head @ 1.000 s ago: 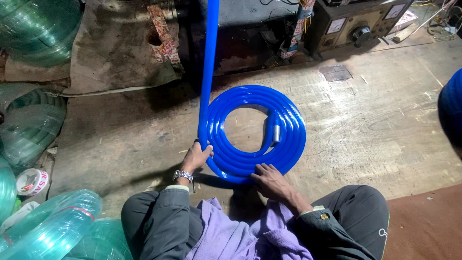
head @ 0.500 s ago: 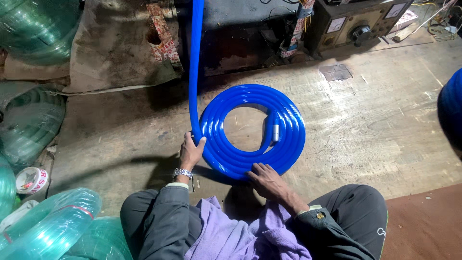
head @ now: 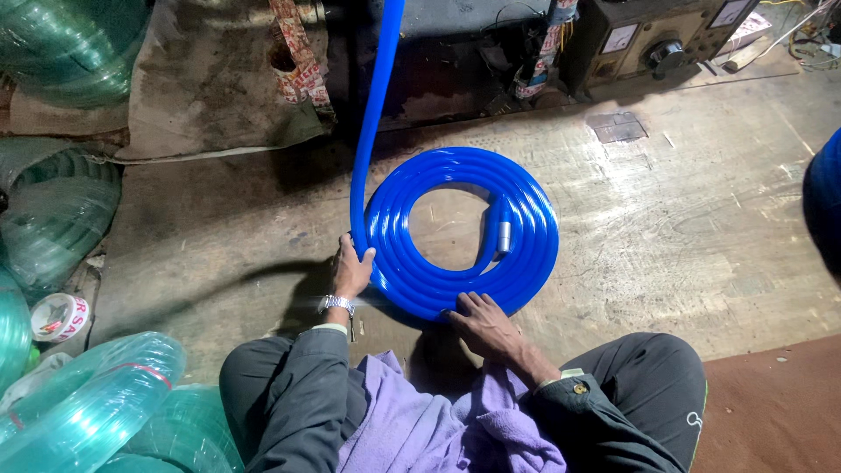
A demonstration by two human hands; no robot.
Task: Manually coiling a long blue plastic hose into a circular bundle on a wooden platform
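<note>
Blue hose (head: 455, 280) cut off above

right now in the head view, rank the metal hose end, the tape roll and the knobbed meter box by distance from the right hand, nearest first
1. Metal hose end: just beyond the right hand, inside the blue hose coil.
2. Knobbed meter box: far side of the floor, up and to the right.
3. Tape roll: far left edge, beyond the left hand.
</note>
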